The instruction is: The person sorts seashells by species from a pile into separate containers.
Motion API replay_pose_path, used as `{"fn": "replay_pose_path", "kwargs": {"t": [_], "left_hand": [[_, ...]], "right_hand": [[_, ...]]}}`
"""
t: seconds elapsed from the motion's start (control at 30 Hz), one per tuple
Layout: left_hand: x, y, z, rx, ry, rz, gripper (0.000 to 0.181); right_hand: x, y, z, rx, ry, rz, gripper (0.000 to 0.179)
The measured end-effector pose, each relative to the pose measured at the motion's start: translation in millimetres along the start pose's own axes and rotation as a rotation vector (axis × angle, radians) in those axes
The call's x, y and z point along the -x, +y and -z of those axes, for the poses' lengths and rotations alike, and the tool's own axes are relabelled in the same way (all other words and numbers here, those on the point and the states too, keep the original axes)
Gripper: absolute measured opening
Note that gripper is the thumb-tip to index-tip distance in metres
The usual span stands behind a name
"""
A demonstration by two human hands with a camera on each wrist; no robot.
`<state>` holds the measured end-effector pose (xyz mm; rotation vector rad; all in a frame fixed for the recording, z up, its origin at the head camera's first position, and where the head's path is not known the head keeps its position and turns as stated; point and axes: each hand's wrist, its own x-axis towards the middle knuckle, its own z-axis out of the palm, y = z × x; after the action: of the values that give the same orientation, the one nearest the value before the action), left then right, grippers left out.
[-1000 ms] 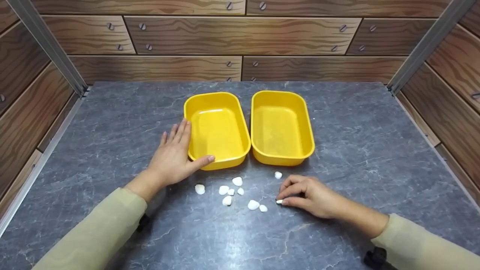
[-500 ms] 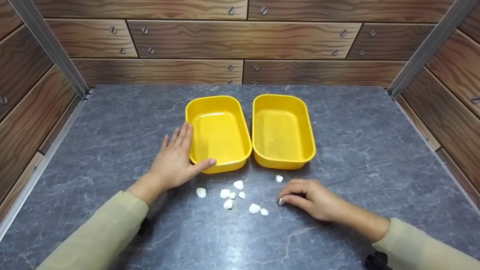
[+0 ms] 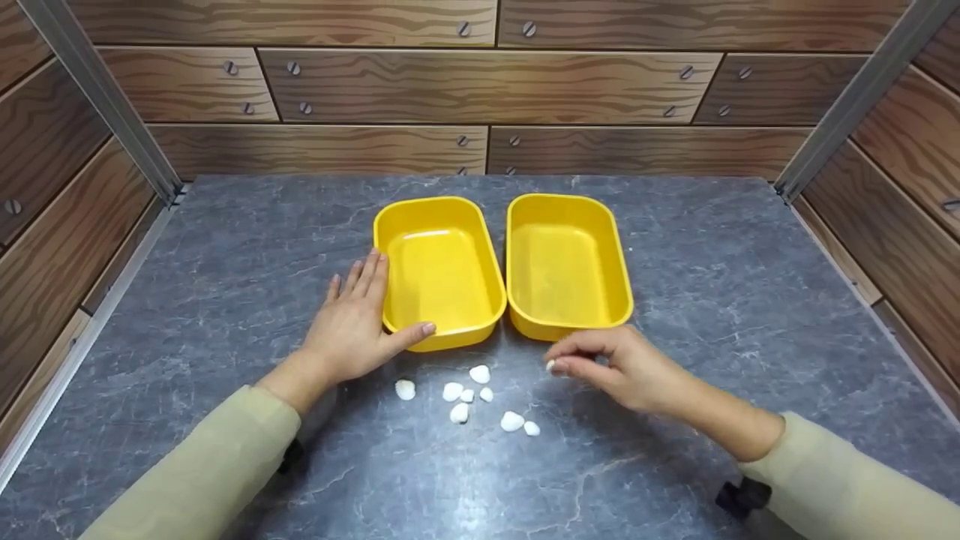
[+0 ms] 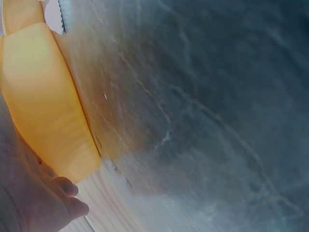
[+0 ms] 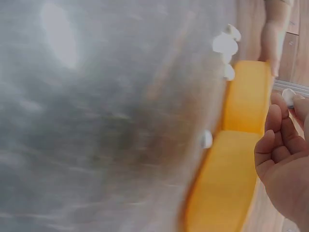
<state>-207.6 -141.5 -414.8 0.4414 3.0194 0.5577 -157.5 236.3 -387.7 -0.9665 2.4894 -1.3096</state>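
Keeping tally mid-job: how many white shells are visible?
10. Single shell near the left hand; five-shell cluster to its right; pair farther right; pinched shell in the right hand; last shell by the right tray, seen only from right wrist. More may be hidden.

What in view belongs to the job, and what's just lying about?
Likely job:
right hand, pinching a white shell
left hand, touching left yellow bin
right yellow bin
loose white shells

Just surroundings:
marbled gray tabletop
wood-print panels
metal corner posts
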Motion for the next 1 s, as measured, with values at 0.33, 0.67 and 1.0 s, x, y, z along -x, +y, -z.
{"fn": "replay_pose_path", "kwargs": {"t": [0.33, 0.67, 1.0], "left_hand": [[0.8, -2.4, 0.1, -0.01, 0.005, -0.003, 0.128], [0.2, -1.2, 0.7, -0.006, 0.007, -0.008, 0.124], [-0.1, 0.8, 0.4, -0.007, 0.008, -0.006, 0.121]], "right_hand": [[-57.0, -21.9, 6.0, 0.118, 0.132, 0.11, 0.013], [-119.2, -26.7, -6.4, 0.195, 0.197, 0.086, 0.016], [-155.4, -18.7, -21.8, 0.157, 0.167, -0.078, 0.021]]}}
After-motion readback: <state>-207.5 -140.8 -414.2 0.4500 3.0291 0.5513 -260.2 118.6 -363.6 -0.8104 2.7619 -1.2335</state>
